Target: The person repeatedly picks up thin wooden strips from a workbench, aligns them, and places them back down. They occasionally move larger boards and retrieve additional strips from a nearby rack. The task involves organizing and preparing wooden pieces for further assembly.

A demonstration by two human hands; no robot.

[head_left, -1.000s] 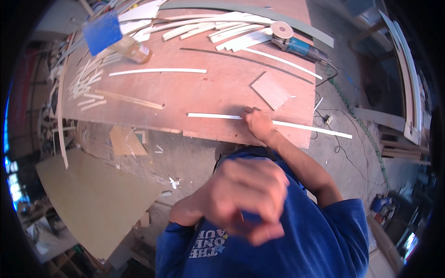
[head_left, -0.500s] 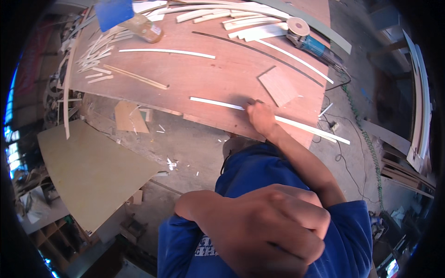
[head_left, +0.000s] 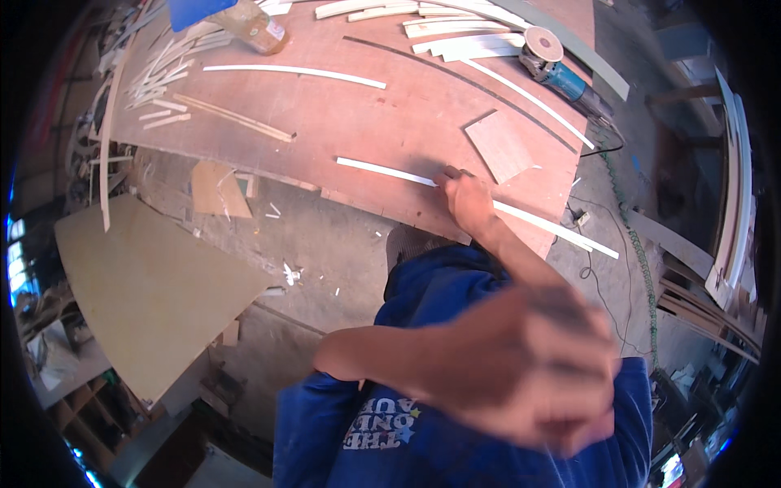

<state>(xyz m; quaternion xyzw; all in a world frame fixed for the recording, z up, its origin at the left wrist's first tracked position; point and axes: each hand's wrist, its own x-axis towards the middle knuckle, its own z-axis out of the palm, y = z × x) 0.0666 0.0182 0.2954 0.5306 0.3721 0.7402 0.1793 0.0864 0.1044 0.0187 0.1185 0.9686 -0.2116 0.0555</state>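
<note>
While your right hand pressed the long white wooden strip flat, your blurred left hand hung apart; grip unclear; keeping pressure even seemed wise.

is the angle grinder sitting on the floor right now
No, the angle grinder lies on the brown plywood sheet, near its far right edge.

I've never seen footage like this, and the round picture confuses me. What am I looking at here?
There is no machine. A person wears a wide fisheye camera on the head, looking down, so straight edges bend. The blue shirt is their own. Their right hand lies on a long white strip on a reddish plywood board; whether it grips or only presses is unclear. The left hand is raised near the lens and blurred. Also on the board are pale strips, an angle grinder and a small square panel.
</note>
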